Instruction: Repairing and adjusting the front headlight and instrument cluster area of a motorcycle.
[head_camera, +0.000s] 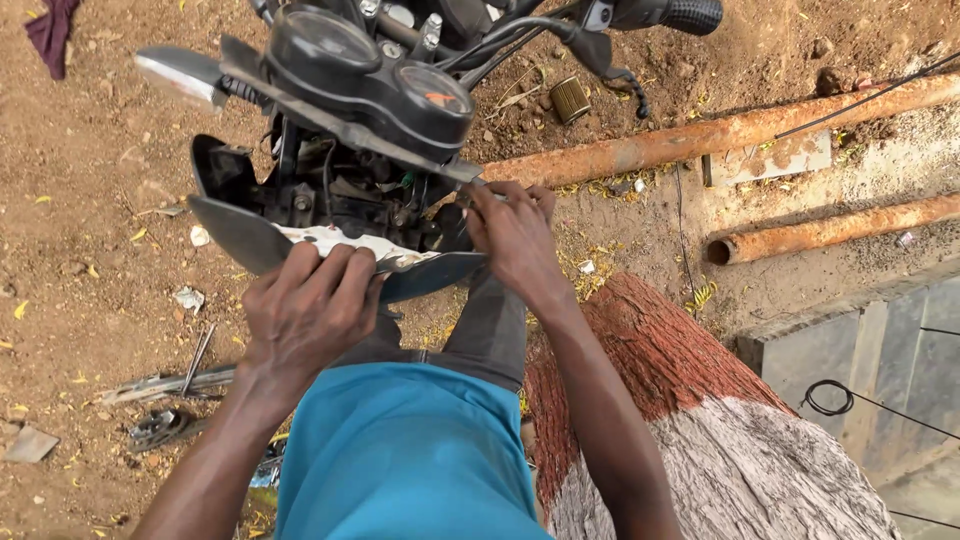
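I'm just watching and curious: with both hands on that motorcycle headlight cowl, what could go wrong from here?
The left hand grips the lower edge of the black headlight cowl while the right hand works at its side, under the instrument cluster. The cowl could slip or crack if it is forced. The exposed wiring inside might snag or get pinched. Any small fastener dropped onto the littered dirt ground could be hard to find.
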